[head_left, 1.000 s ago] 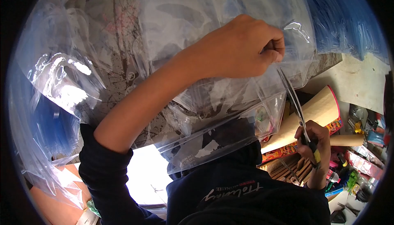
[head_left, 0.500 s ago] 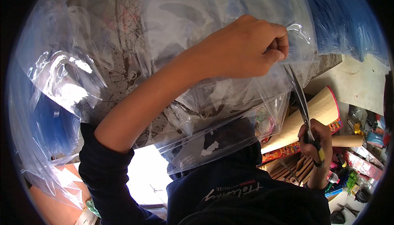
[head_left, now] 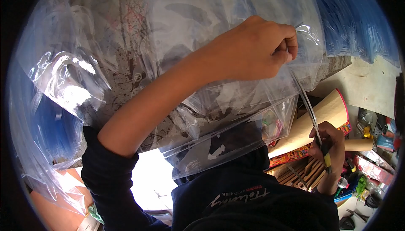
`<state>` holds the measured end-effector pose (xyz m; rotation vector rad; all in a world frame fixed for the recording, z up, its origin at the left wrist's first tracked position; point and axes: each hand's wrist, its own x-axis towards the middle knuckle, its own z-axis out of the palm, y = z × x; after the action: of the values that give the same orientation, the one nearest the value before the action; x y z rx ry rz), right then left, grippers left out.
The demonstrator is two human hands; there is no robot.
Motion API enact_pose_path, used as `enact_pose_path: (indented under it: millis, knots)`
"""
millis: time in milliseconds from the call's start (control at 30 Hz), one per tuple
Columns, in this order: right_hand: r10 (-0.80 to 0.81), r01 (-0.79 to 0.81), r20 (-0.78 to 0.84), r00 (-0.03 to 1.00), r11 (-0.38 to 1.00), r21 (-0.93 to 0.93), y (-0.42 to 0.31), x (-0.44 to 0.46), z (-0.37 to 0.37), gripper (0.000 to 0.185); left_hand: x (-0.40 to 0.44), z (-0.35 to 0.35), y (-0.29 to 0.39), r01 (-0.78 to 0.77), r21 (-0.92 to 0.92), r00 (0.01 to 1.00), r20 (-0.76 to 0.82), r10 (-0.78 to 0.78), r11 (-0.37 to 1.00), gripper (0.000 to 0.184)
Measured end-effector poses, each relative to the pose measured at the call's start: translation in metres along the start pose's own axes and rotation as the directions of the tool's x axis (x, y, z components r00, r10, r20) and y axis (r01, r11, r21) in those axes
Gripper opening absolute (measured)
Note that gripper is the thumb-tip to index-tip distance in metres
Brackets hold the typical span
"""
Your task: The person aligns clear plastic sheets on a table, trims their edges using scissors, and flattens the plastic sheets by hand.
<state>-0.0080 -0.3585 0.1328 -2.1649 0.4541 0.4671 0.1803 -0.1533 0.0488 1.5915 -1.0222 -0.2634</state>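
My left hand (head_left: 265, 47) reaches across the clear plastic sheet (head_left: 249, 98), fingers pinched on it near its right side. My right hand (head_left: 333, 142) is wrapped around the handles of a pair of scissors (head_left: 309, 108), which have dark and yellow grips. Their blades point up and away, with the tips at the plastic just below my left fingers. The blades look nearly closed together. Part of the plastic hangs over the near table edge in front of my dark top.
Under the plastic lies a worn, scratched table (head_left: 126, 58). Blue-tinted plastic bundles (head_left: 354, 20) hang at the far right, with more blue plastic (head_left: 55, 125) at left. A tan roll with a red edge (head_left: 325, 111), wooden sticks (head_left: 310, 172) and clutter sit at lower right.
The scissor blades have come together from slightly apart, and their tips have moved a little up and left to the plastic. My left hand stays almost in place.
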Motion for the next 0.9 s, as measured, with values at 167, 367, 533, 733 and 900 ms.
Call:
enact_pose_path:
  millis: [167,367,533,733,900]
  knots:
    - [-0.044,0.044,-0.024,0.999,0.999,0.006,0.003,0.002,0.000,0.040,0.000,0.001,0.000,0.000,-0.028,1.000,-0.012,-0.001,1.000,0.007]
    - [-0.014,0.012,0.022,1.000,0.997,0.073,-0.001,0.003,0.004,0.038,0.002,0.000,0.000,-0.015,-0.016,1.000,-0.016,0.015,1.000,0.008]
    - [-0.013,0.016,-0.032,0.999,0.994,0.111,-0.003,-0.001,0.016,0.036,0.001,0.002,-0.002,-0.039,-0.006,0.999,-0.029,0.039,0.999,0.008]
    - [0.029,-0.026,-0.034,0.999,0.997,0.073,-0.007,-0.001,0.018,0.033,0.000,0.000,0.000,-0.041,0.007,0.999,-0.033,0.041,0.999,0.008]
    - [0.071,-0.071,0.003,0.997,0.996,0.045,-0.005,-0.002,0.015,0.033,0.000,0.001,0.000,-0.016,-0.002,0.999,-0.029,0.016,1.000,0.008]
